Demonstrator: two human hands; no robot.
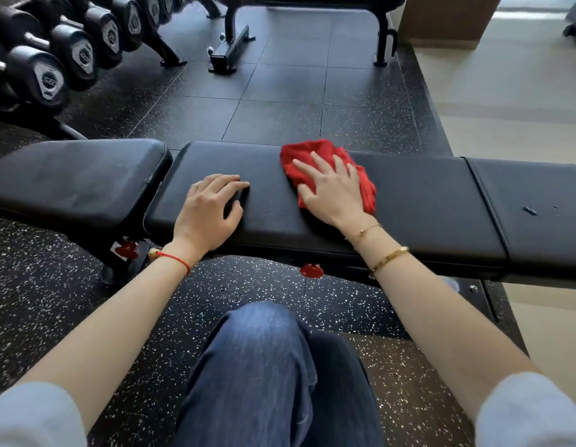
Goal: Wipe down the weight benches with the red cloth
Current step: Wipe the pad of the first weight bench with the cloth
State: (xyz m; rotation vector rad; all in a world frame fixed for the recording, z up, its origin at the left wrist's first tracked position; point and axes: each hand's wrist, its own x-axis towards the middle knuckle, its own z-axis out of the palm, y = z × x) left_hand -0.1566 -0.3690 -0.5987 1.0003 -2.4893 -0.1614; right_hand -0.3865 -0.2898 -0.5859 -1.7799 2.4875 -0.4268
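Note:
A black padded weight bench [415, 201] runs across the view from left to right, with a separate seat pad [77, 179] at its left end. The red cloth [312, 153] lies crumpled on the long pad, a little right of centre. My right hand [332, 188] presses flat on the cloth with fingers spread. My left hand [209, 211] rests on the bare pad to the left of the cloth, fingers curled loosely and holding nothing.
A rack of black dumbbells [51, 59] stands at the far left. A second bench frame [235, 43] stands beyond on the dark rubber floor. My knee in blue jeans [264, 366] is in front of the bench. A pale floor [512, 101] begins at the right.

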